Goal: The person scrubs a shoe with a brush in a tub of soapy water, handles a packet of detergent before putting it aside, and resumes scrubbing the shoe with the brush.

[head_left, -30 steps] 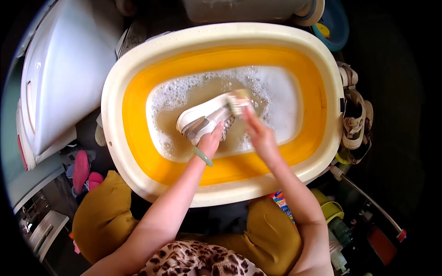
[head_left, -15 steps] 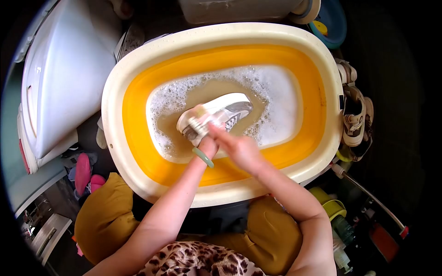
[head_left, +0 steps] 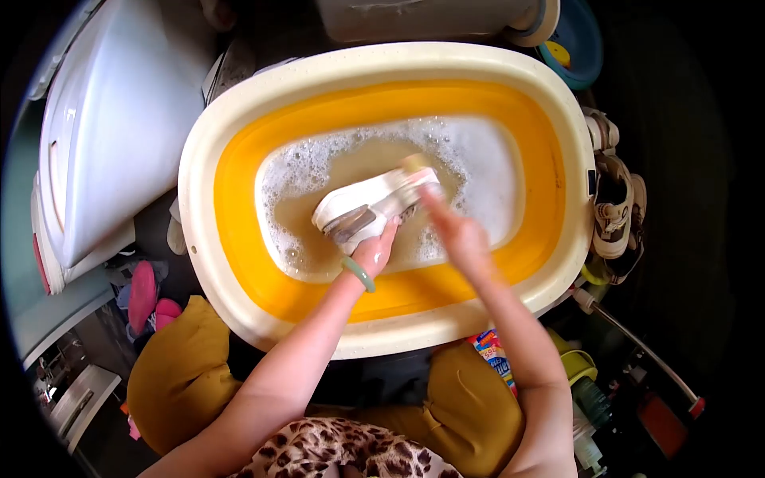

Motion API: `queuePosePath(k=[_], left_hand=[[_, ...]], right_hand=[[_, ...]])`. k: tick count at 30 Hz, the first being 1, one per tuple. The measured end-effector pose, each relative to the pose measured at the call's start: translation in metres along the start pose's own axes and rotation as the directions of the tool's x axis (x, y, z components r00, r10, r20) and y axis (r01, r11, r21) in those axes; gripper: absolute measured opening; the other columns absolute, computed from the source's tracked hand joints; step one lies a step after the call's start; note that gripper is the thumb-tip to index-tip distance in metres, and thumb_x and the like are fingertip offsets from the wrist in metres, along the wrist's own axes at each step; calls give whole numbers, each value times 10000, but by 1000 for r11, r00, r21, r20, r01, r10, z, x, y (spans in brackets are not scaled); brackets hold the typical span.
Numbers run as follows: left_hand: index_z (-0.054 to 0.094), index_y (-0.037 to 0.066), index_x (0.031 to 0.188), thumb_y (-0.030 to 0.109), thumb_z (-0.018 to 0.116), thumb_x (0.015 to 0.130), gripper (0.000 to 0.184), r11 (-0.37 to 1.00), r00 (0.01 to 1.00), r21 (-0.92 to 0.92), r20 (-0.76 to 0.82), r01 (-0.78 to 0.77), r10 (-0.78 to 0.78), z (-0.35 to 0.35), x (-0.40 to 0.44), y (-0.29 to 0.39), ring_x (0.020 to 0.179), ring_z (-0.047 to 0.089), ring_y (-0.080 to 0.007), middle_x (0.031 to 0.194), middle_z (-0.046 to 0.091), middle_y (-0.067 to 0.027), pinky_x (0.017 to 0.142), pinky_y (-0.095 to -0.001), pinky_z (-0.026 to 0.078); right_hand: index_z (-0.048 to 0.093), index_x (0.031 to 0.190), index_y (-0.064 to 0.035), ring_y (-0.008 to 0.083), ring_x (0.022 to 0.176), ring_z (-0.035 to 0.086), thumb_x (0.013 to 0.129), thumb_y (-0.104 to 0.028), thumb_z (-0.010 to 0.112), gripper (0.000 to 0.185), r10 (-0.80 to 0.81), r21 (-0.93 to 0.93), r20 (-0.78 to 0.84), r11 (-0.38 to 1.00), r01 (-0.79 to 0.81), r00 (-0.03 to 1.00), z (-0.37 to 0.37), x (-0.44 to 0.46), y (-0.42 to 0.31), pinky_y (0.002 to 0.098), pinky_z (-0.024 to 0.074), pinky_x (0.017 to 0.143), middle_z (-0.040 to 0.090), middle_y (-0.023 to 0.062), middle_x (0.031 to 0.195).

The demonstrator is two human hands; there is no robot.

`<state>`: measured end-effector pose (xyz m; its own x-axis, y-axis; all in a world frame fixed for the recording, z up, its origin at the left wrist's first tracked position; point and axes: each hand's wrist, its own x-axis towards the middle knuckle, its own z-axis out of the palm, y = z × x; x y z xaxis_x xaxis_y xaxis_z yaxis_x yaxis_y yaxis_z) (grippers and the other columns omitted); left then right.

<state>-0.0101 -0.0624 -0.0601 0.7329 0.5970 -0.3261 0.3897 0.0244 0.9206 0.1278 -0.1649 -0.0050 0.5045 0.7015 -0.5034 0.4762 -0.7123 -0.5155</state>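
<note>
A white and grey sneaker (head_left: 348,218) lies on its side over murky, soapy water (head_left: 307,247) in the basin. My left hand (head_left: 374,253), with a pale green bangle (head_left: 358,274) at the wrist, is closed on the shoe's near side; its fingers are partly hidden. My right hand (head_left: 460,236) grips a scrubbing brush (head_left: 414,169) at the right end of the sneaker. Motion blurs both brush and hand, but the brush appears to touch the shoe's side. White suds (head_left: 486,183) float mostly along the right and far sides.
The oval basin has a cream rim (head_left: 190,215) and yellow wall (head_left: 542,159). More shoes (head_left: 612,203) stand right of it. A white fixture (head_left: 127,111) rises at the left. A colourful packet (head_left: 492,354) lies near my knee, and a metal rod (head_left: 645,342) slants at lower right.
My right hand has moved the brush rightward, from the sneaker's left part to its right end. The shoe has turned slightly in my left hand. The packet by my knee now shows.
</note>
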Motion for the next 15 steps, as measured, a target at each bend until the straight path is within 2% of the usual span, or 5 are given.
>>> queuePosePath(k=[4,5,7,10,15], left_hand=[[454,-4,1216,291,457,920,418,968,973,178,115,178,-200,4,5,-22,1030,485,-249,1121,538,-145,894,-353,393],[466,-12,1203,302,463,918,424,878,920,-277,155,391,-360,6,0,-32,1035,483,-245,1134,536,-141,902,-344,383],[478,-19,1190,313,469,916,431,564,845,-647,264,513,-465,4,-2,-29,1040,481,-241,1147,534,-137,911,-335,372],[537,-6,1135,327,503,908,404,929,958,-236,34,285,-286,-5,-1,-8,939,506,-206,1032,571,-76,859,-304,391],[576,-33,1056,307,526,897,378,593,915,-726,125,348,-384,-4,19,-13,865,524,-103,971,593,-34,754,-234,406]], right_hand=[[500,1263,-157,237,920,622,859,-55,515,417,-87,235,-82,966,104,993,12,-1,5,317,486,801,615,135,1073],[496,1268,-145,223,953,614,853,-33,516,430,-210,296,-75,929,223,975,19,-5,-6,310,479,826,603,134,1113],[489,1274,-152,241,913,629,859,-49,516,429,-308,200,103,938,283,946,26,-19,-43,311,492,790,607,145,1094],[478,1282,-146,240,894,638,863,-62,516,429,-122,83,56,990,117,991,16,2,-4,306,500,763,614,150,1076],[454,1297,-115,207,978,613,868,-54,503,436,-42,303,-162,949,90,986,24,11,18,283,472,814,587,139,1138]])
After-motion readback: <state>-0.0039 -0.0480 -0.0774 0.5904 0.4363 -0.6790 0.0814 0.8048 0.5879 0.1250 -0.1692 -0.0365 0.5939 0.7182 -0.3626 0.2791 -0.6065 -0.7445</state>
